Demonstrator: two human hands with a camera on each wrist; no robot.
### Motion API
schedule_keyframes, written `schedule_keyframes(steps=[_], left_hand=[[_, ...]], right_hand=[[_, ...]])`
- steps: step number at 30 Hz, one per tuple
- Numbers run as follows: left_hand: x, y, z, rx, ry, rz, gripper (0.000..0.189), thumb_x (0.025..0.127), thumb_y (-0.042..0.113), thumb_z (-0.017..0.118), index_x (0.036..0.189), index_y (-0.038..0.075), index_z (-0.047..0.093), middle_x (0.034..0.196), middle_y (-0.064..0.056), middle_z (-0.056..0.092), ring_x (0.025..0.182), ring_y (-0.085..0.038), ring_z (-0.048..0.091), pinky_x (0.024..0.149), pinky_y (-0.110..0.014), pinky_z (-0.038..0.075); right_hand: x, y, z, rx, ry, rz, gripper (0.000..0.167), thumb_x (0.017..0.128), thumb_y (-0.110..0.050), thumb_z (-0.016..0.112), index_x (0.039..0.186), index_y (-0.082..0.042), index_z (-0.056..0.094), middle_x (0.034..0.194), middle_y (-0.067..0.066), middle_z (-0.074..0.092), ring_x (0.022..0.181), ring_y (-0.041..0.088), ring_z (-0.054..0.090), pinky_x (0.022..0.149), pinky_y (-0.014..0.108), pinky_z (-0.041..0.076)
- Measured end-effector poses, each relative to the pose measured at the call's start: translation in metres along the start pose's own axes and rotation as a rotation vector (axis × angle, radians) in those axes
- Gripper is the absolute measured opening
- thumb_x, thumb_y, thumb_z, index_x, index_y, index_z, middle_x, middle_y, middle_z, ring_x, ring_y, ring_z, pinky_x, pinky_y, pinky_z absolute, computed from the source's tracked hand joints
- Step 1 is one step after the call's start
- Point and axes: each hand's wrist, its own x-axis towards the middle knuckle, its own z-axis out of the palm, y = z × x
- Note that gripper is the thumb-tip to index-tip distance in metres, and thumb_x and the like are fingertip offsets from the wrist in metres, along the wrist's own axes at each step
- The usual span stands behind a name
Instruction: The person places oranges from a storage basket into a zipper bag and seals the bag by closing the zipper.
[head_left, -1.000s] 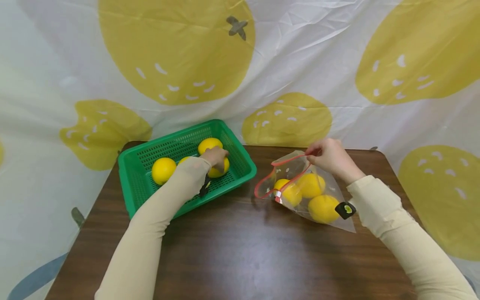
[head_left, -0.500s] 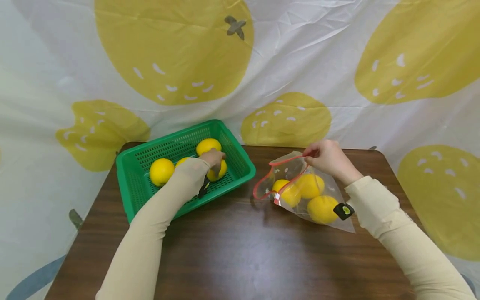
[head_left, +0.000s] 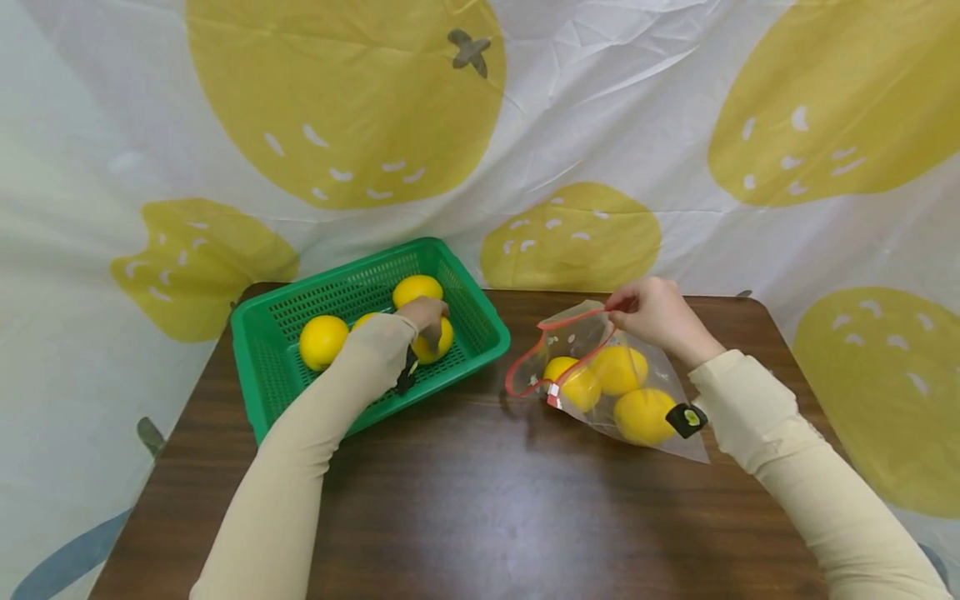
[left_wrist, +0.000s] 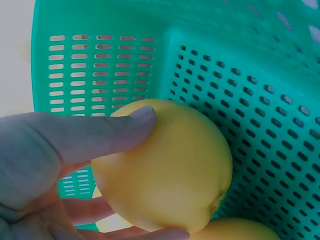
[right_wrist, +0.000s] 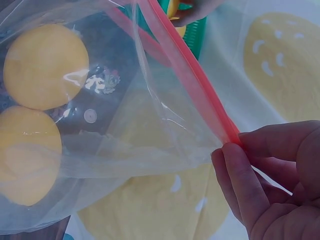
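Observation:
In the head view, my left hand (head_left: 425, 315) reaches into a green plastic basket (head_left: 459, 367) and grips a lemon (head_left: 439, 343). The left wrist view shows the thumb over the top of this lemon (left_wrist: 170, 170) and the fingers curled under it. Beside it in the basket lie a lemon (head_left: 417, 289) at the back, another lemon (head_left: 324, 342) to the left and one partly hidden by my sleeve. My right hand (head_left: 663, 318) pinches the red zip edge (right_wrist: 192, 75) of a clear zip bag (head_left: 667, 371), holding its mouth apart. Inside the bag rest three lemons (head_left: 643, 417).
Basket and bag stand on a dark brown wooden table (head_left: 480, 500), the basket on the left and the bag on the right. Behind the table hangs a white curtain (head_left: 600, 125) printed with large yellow fruit.
My left hand has shifted very slightly on the lemon in the basket. The right hand keeps its pinch on the bag's edge, and the bag has hardly moved.

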Motion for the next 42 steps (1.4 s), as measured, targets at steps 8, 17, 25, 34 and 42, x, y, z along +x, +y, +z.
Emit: schedule_keyframes(steps=[8, 17, 25, 34, 42], left_hand=[[0.008, 0.001, -0.005, -0.022, -0.027, -0.031, 0.066, 0.076, 0.011, 0.072, 0.135, 0.012, 0.042, 0.135, -0.014, 0.040, 0.115, -0.029, 0.042, 0.090, -0.042, 0.043], [-0.006, -0.001, -0.016, -0.181, 0.032, 0.050, 0.071, 0.074, 0.014, 0.074, 0.136, 0.014, 0.041, 0.128, -0.014, 0.043, 0.103, -0.030, 0.047, 0.075, -0.044, 0.052], [-0.019, -0.004, -0.029, -0.282, 0.046, 0.082, 0.072, 0.075, 0.015, 0.073, 0.138, 0.016, 0.038, 0.134, -0.015, 0.036, 0.106, -0.032, 0.049, 0.072, -0.042, 0.053], [-0.033, 0.000, -0.038, -0.384, 0.061, 0.175, 0.072, 0.076, 0.019, 0.073, 0.138, 0.018, 0.037, 0.133, -0.015, 0.036, 0.107, -0.031, 0.047, 0.067, -0.037, 0.054], [-0.042, 0.022, -0.035, -0.510, 0.009, 0.229, 0.073, 0.074, 0.019, 0.075, 0.137, 0.022, 0.037, 0.135, -0.018, 0.035, 0.110, -0.032, 0.046, 0.066, -0.038, 0.054]], right_hand=[[0.000, 0.001, 0.000, -0.003, 0.004, 0.000, 0.012, 0.081, -0.004, 0.061, 0.088, 0.002, 0.069, 0.078, 0.013, 0.067, 0.067, 0.021, 0.061, 0.062, 0.035, 0.050], [0.000, 0.001, 0.001, -0.004, -0.003, 0.004, 0.013, 0.081, -0.004, 0.061, 0.089, 0.002, 0.069, 0.079, 0.013, 0.067, 0.067, 0.021, 0.060, 0.062, 0.036, 0.050], [-0.001, 0.001, 0.000, -0.001, -0.005, 0.002, 0.014, 0.081, -0.004, 0.060, 0.089, 0.003, 0.069, 0.080, 0.014, 0.067, 0.068, 0.022, 0.061, 0.063, 0.036, 0.050], [-0.001, 0.001, -0.001, 0.001, -0.008, 0.007, 0.013, 0.081, -0.004, 0.060, 0.089, 0.002, 0.069, 0.081, 0.014, 0.067, 0.069, 0.022, 0.062, 0.064, 0.037, 0.051], [-0.002, -0.001, -0.001, -0.004, 0.000, -0.003, 0.013, 0.080, -0.005, 0.061, 0.088, 0.002, 0.069, 0.080, 0.013, 0.067, 0.069, 0.022, 0.061, 0.063, 0.036, 0.050]])
